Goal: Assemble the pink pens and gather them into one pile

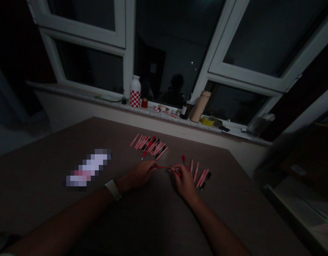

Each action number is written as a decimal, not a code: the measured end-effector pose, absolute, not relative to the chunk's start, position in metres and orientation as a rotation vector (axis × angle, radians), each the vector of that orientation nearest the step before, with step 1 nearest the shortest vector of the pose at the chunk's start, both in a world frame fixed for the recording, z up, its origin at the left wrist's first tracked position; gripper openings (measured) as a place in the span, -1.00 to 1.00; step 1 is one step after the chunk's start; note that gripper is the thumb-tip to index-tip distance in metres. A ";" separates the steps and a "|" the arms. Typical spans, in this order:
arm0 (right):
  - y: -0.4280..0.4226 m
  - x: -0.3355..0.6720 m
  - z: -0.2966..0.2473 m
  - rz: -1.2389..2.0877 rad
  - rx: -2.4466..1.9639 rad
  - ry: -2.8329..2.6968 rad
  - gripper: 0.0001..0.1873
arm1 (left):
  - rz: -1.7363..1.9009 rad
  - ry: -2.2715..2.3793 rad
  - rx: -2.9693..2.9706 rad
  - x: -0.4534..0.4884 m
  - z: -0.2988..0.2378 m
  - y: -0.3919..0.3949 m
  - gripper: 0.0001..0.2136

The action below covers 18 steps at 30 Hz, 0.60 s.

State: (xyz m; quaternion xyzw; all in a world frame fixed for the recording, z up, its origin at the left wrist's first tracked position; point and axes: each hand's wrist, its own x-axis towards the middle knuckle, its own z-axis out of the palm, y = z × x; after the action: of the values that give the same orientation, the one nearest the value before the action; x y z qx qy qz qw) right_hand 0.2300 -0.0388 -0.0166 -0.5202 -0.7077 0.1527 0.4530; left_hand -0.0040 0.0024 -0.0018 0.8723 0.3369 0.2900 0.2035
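Between my hands stretches a thin red stick [162, 167], like a pen refill. My left hand [141, 173] is closed in a pinch on its left end. At its other end, my right hand [185, 183] is closed, its fingertips around a small red and dark pen part [179, 173]. The dim light hides the exact contact there. A group of pink pens [154, 147], with several black and red pieces among them, lies beyond my left hand. Just right of my right hand are a few more pink pens [196, 171], black caps [202, 186] and a red cap [183, 159].
A blurred-out pale object [90, 167] lies on the table [121, 220] at left. On the windowsill [110, 103] stand a white bottle with red checks [135, 91], a small red jar [144, 103], a dark bottle [186, 109], a beige flask [200, 106] and yellow tape [208, 121].
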 end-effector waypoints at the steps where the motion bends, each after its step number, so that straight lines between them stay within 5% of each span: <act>1: -0.040 0.230 -0.016 0.370 -1.293 -1.758 -0.83 | 0.808 0.936 2.435 -0.004 -0.001 0.002 -0.82; 18: -0.043 0.230 -0.017 0.280 -1.343 -1.741 -0.84 | 0.827 0.929 2.434 -0.004 0.001 0.001 -0.82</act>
State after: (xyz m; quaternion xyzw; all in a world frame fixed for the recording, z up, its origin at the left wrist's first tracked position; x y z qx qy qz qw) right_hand 0.2299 -0.0426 -0.0170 -0.5421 -0.7030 0.1132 0.4463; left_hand -0.0044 0.0011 0.0010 0.8721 0.3327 0.2963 0.2026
